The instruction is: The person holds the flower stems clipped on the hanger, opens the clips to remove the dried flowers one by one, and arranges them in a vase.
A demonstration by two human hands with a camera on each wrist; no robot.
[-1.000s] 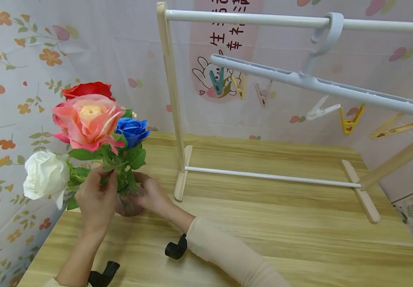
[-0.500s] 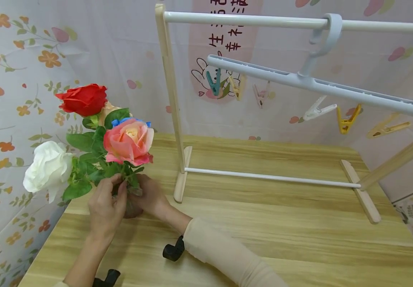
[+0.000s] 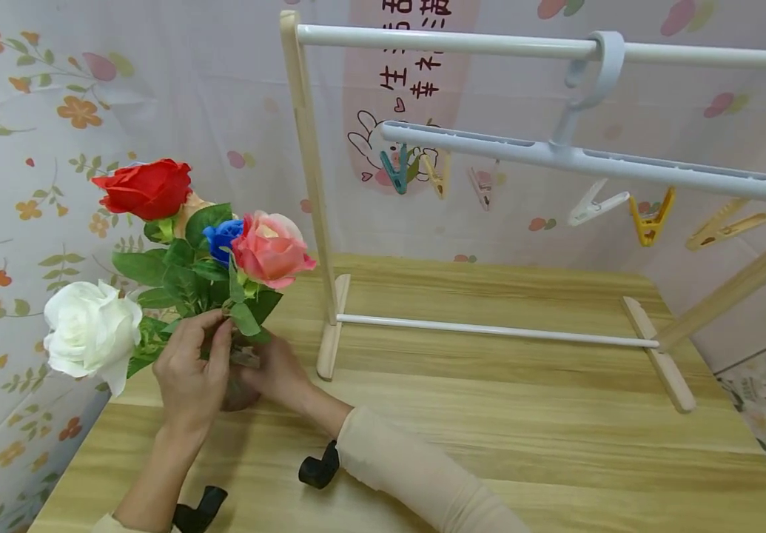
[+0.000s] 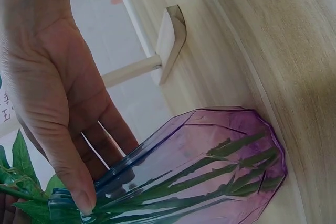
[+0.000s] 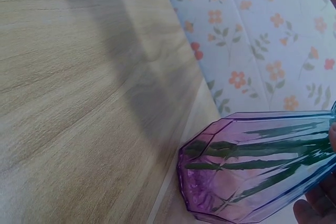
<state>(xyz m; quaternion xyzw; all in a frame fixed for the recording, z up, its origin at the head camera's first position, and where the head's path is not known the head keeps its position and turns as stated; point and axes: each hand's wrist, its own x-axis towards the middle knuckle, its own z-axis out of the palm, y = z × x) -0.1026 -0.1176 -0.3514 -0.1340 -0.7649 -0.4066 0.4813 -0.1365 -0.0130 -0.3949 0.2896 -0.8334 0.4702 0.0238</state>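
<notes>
In the head view, my left hand (image 3: 189, 370) pinches the stem of a pink rose (image 3: 272, 253) between thumb and fingertips, just above the vase mouth. My right hand (image 3: 284, 381) grips the neck of a faceted glass vase (image 4: 220, 163), blue-green on top and purple at the base. Its thumb presses the near side at the rim while the fingers reach behind. Green stems show through the glass. Around the pink rose stand a red rose (image 3: 146, 189), a small blue rose (image 3: 223, 238), a partly hidden cream one, and a white rose (image 3: 92, 333) leaning left.
A wooden rack with a white rod (image 3: 449, 41) stands right of the vase. From it hangs a grey hanger (image 3: 556, 155) with several clothespins (image 3: 652, 216). The rack's left foot (image 3: 333, 326) is close to my right hand. A floral curtain (image 3: 16, 244) borders the table's left edge.
The pink rose has swung from the front left over to the right, uncovering the red rose. My left hand has shifted slightly right; the right hand has stayed on the vase.
</notes>
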